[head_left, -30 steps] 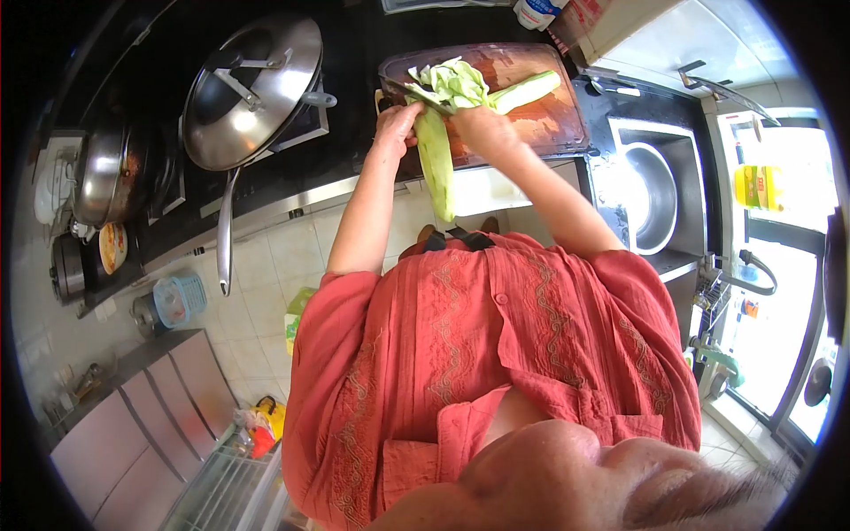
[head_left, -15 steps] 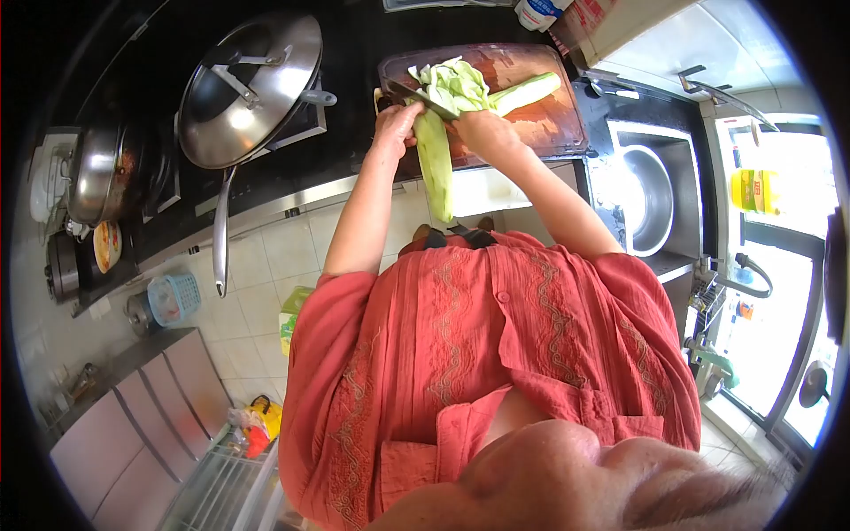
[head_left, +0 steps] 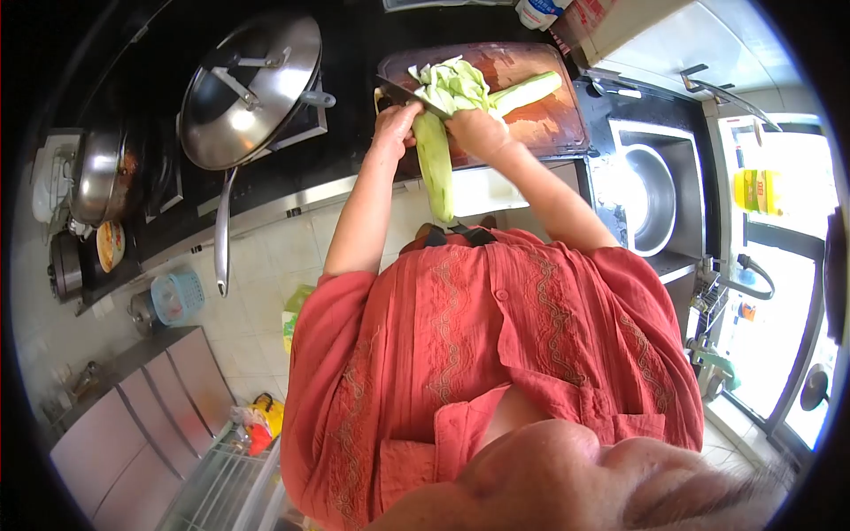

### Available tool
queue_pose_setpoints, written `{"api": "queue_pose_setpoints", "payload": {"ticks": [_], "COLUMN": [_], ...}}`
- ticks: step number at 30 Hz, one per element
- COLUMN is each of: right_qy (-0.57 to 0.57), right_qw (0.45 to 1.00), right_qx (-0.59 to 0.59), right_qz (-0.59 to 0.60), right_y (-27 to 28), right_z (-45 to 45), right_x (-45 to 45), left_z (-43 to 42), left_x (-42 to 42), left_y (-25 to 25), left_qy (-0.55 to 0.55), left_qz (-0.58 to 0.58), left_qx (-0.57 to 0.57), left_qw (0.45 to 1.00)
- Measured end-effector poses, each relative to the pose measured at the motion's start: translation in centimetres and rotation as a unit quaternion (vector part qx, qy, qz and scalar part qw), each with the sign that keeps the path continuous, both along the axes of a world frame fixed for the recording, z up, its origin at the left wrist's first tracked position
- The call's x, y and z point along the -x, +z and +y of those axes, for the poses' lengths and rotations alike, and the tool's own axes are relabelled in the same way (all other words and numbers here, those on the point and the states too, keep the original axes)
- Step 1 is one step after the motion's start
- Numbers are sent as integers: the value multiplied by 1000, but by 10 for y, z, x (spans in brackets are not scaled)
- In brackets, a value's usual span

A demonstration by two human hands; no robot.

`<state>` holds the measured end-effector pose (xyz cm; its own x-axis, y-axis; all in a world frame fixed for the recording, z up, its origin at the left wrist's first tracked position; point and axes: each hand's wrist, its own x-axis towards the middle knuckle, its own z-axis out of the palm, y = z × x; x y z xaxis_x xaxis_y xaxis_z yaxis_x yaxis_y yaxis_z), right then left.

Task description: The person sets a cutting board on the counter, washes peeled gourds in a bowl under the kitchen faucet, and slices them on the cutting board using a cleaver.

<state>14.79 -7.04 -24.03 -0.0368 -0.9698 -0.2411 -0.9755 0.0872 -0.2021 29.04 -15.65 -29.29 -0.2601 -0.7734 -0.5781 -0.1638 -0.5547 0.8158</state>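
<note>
My left hand [head_left: 395, 126] is wrapped round the upper end of a long, pale green peeled vegetable [head_left: 435, 168], which hangs over the front edge of the cutting board [head_left: 540, 124]. In my right hand [head_left: 479, 133] is a kitchen knife [head_left: 414, 96]; its handle is hidden in my fingers. The dark blade slants up and left across the vegetable's top end, close to my left fingers. Just beyond the blade lies a heap of thin green slices [head_left: 453, 84]. Another peeled length of the vegetable [head_left: 529, 91] rests to the right on the board.
On the stove at left stands a lidded wok [head_left: 252, 106], its long handle [head_left: 224, 239] jutting past the counter edge. Further left is another metal pot [head_left: 99, 177]. A metal sink basin [head_left: 653, 199] sits right of the board. A white-and-blue packet [head_left: 540, 12] stands behind.
My right hand and the knife have shifted slightly to the left and up across the vegetable. My left hand and the vegetable stay nearly in place.
</note>
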Motion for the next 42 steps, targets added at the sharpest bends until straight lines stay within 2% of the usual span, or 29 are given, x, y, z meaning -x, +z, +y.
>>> {"api": "queue_pose_setpoints", "payload": {"ticks": [2,4,7,9,12,16,18,19,20,22,23,24,26,28,35,37,40,42], "right_qy": [-39,-2,28,-102,-144,-102,4,-52,-55,-49,-49,-61,-71,-66,-83,-147,-133,-135], "right_qw": [996,999,997,982,970,973,986,985,985,985,985,984,983,986,986,962,962,961], "right_qx": [70,44,70,74,67,88,110,84,83,84,85,90,93,82,84,50,38,10], "right_qz": [-26,-21,-31,-138,-182,-187,-128,-141,-141,-140,-139,-141,-144,-130,-120,-224,-236,-243], "right_y": [-7,-35,-33,-22,-19,-1,15,-8,-10,-11,-10,-9,-10,-13,-12,-7,-5,4], "right_z": [1,-5,0,6,6,25,36,33,33,31,32,34,34,32,28,31,32,35], "right_x": [-7,11,36,41,40,29,21,23,23,22,21,20,20,22,42,42,45,40], "left_z": [-2,-3,-12,-18,-16,-5,5,7,13,24,28,34,59,77,39,19,7,15], "left_x": [1,1,6,15,18,-2,-11,-13,-12,-9,-9,-6,7,17,26,24,3,-7], "left_y": [1,-1,4,5,6,0,2,2,7,18,14,14,42,54,12,3,9,-4], "left_qy": [20,18,-50,-68,-97,-70,-61,-74,-77,-83,-97,-116,-149,-201,-175,-158,-231,-228], "left_qz": [1,-1,4,-26,-54,3,19,-2,-2,-86,-151,-194,-333,-367,-293,-249,-233,-247], "left_qx": [-14,-17,2,33,78,76,57,57,56,147,242,268,338,296,366,407,419,439], "left_qw": [1000,1000,999,997,991,995,996,996,995,982,954,936,868,859,866,865,847,833]}}
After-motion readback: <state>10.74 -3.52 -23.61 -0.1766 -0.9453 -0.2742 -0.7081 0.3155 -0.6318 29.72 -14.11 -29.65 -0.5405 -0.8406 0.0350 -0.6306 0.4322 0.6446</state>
